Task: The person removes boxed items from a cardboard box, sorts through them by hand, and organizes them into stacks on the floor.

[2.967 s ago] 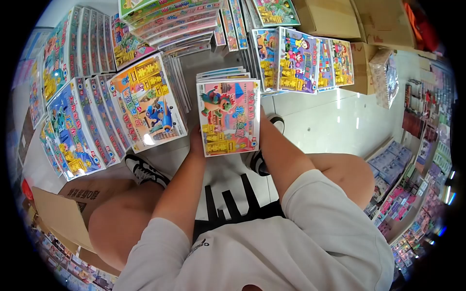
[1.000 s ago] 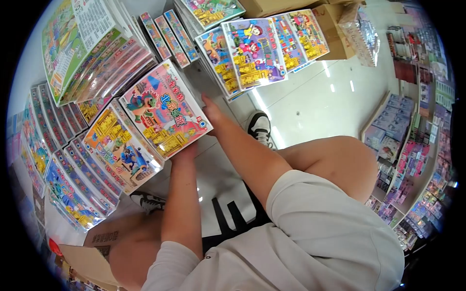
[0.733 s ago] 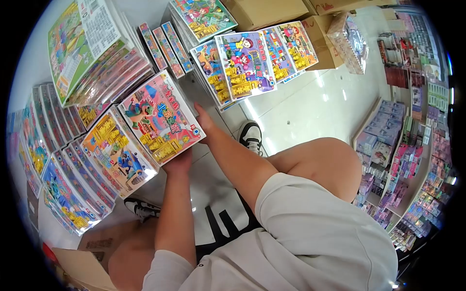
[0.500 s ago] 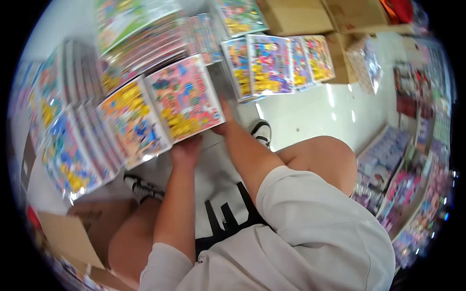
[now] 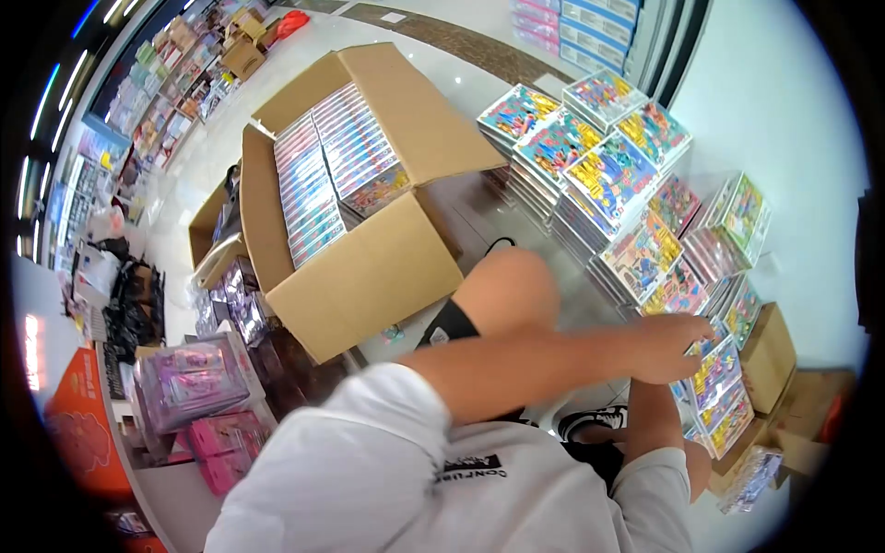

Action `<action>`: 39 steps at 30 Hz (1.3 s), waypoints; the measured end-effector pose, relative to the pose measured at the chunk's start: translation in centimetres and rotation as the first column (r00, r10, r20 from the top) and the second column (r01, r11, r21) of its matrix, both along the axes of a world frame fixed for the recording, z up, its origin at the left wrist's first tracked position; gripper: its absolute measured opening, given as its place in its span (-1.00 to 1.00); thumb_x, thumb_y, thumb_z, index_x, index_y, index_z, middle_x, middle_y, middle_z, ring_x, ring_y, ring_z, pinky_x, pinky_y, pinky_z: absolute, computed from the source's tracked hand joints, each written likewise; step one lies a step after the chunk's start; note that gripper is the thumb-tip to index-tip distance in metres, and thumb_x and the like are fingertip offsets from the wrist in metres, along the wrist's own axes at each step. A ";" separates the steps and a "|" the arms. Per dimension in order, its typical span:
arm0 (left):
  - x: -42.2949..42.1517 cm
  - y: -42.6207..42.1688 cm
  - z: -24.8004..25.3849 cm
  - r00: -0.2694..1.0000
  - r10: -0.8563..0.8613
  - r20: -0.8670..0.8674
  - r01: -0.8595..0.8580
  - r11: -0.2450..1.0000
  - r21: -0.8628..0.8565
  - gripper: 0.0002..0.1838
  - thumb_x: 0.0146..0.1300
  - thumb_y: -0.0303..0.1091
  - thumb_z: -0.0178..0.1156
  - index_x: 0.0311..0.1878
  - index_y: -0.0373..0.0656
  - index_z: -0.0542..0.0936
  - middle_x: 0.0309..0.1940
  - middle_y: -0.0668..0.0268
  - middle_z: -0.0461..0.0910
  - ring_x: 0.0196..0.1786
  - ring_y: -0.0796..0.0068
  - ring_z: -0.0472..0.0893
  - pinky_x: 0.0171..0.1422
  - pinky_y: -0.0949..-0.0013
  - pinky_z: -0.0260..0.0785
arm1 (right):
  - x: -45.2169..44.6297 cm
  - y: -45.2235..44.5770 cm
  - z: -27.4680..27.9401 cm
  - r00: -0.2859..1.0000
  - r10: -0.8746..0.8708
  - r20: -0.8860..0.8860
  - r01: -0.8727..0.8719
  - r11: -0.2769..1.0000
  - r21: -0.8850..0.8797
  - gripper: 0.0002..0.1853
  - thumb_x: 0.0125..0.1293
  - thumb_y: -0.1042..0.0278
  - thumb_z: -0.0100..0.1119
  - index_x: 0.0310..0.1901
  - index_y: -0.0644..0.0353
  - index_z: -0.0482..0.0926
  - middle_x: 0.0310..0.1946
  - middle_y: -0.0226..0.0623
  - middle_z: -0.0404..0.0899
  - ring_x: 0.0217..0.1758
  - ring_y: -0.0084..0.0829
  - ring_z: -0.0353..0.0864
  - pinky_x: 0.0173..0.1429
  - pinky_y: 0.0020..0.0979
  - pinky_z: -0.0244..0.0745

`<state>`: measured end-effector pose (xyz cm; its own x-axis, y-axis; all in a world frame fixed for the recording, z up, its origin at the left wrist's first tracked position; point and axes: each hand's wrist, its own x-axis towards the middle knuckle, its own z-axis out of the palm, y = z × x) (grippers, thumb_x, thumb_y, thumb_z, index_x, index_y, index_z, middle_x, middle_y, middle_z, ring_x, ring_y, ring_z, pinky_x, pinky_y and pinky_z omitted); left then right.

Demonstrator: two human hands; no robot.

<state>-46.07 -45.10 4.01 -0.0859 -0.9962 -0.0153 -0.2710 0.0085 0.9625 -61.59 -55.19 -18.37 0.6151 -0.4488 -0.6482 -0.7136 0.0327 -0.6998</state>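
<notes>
My left hand (image 5: 671, 348) reaches across to the right, its fingers loosely apart with nothing visible in them. It is over the near side of the stacked picture boxes (image 5: 719, 373). My right forearm (image 5: 654, 415) comes up beneath it, and my right hand is hidden behind the left. Just beyond the hands a pink picture box (image 5: 678, 288) lies beside an orange one (image 5: 643, 251). Blue-covered boxes (image 5: 608, 180) top a stack farther back. A green-covered stack (image 5: 743, 219) leans near the wall.
A large open carton (image 5: 364, 300) holds two rows of shrink-wrapped boxes (image 5: 350, 138). Cardboard boxes (image 5: 767, 359) and a clear plastic package (image 5: 751, 479) are at the right. Pink packages (image 5: 194, 378) lie at the lower left, with shelves (image 5: 171, 111) beyond the floor.
The view has swung left, bringing the full carton into sight. Both hands have left the pink box, which now rests beside the orange one; my left arm stretches across my right.
</notes>
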 end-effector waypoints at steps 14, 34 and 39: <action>37.9 31.9 -4.8 0.414 0.126 0.901 -0.774 0.570 0.276 -0.44 0.13 0.04 0.52 0.12 -0.07 0.70 -0.02 0.11 0.76 0.08 0.00 0.74 0.19 -0.03 0.59 | -10.4 6.5 21.6 0.945 -0.291 0.148 0.317 0.928 -0.198 -0.44 0.53 0.11 0.25 0.43 0.24 0.48 0.21 -0.20 0.69 0.15 -0.39 0.65 0.26 -0.33 0.48; 22.5 37.7 -4.0 0.461 0.055 0.886 -0.663 0.685 0.303 -0.80 0.27 -0.25 0.27 -0.21 -0.11 0.79 -0.32 0.09 0.79 -0.15 0.03 0.80 -0.04 0.00 0.63 | -12.4 5.4 17.7 0.843 -0.493 0.216 0.537 0.797 -0.275 -0.58 0.58 0.19 0.15 0.35 0.18 0.55 0.04 -0.30 0.75 -0.04 -0.49 0.68 0.07 -0.43 0.53; 29.2 35.5 -2.1 0.709 0.160 0.687 -0.574 0.696 0.431 -0.15 0.33 0.53 0.06 -0.35 -0.22 0.79 -0.42 0.01 0.73 -0.22 -0.01 0.75 -0.02 -0.02 0.58 | -11.8 3.4 16.5 0.881 -0.449 0.148 0.473 0.834 -0.284 -0.56 0.56 0.18 0.19 0.35 0.20 0.54 0.03 -0.27 0.74 -0.06 -0.49 0.68 0.00 -0.44 0.54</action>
